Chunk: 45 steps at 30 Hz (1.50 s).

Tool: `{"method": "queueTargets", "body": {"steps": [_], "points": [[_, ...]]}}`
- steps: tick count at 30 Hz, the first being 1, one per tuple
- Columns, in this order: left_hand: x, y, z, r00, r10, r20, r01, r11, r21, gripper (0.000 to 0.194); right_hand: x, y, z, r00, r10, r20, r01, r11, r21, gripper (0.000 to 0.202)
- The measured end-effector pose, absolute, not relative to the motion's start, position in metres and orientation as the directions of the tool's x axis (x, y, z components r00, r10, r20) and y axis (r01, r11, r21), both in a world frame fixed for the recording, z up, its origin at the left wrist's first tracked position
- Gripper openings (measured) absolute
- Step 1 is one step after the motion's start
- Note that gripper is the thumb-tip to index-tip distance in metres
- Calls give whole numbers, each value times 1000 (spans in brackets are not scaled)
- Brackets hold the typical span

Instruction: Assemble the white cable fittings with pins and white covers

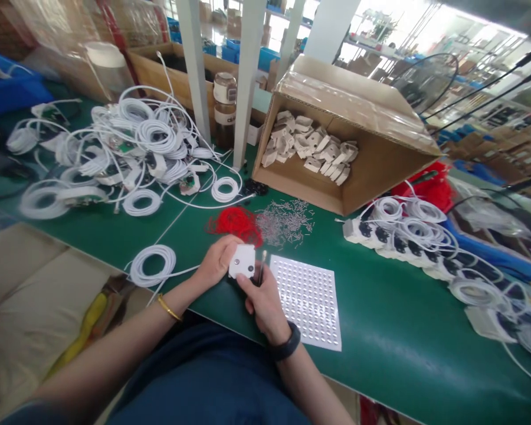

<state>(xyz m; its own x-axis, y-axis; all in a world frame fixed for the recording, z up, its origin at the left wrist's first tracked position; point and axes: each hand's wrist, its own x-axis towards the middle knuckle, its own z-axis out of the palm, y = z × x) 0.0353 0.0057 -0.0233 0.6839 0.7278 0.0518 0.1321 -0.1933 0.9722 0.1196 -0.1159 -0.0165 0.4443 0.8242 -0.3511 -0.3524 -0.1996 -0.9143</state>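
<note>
The underside of a square white plastic housing [243, 255] is hidden by the hands; it is held at the near edge of a glossy green tabletop [380, 330], clamped between the thumb and fingers of the left hand [218, 261]. Its lower corner is pressed by the thumb of the right hand [268, 304], in whose curled fingers a slender dark rod with a pale tip [261, 268] is gripped, mostly covered. The end of a thin white cable [186, 272] is concealed by the left hand. The white coiled cables [425, 233] on the right are partly cut off by the frame, and the tangled white cable heap [146, 136] on the left can hardly be told apart.

Two small round spots, one grey and one black, are seen on the housing's flat face. Rows of shiny round dots are borne by a white sheet [307, 301] just beside the right hand. Thin greyish slivers [289, 221] are scattered against a stringy red tangle [234, 224]. Angular off-white shells [310, 141] are contained in an open brown cardboard box [367, 171]. The lettering on a lidded jar [225, 112] cannot be read with certainty
</note>
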Motion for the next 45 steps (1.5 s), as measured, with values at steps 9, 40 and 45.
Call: {"method": "queueTargets", "body": {"steps": [9, 40, 45], "points": [[26, 3, -26, 753, 646, 128, 69, -270, 960, 64, 122, -114, -21, 462, 816, -348, -344, -197, -918, 41], [23, -23, -45, 829, 493, 264, 194, -696, 691, 60, 169, -131, 30, 133, 990, -47, 881, -140, -452, 77], [25, -23, -47, 825, 482, 296, 206, -743, 637, 60, 178, -122, 20, 47, 996, -76, 935, -71, -347, 57]]}}
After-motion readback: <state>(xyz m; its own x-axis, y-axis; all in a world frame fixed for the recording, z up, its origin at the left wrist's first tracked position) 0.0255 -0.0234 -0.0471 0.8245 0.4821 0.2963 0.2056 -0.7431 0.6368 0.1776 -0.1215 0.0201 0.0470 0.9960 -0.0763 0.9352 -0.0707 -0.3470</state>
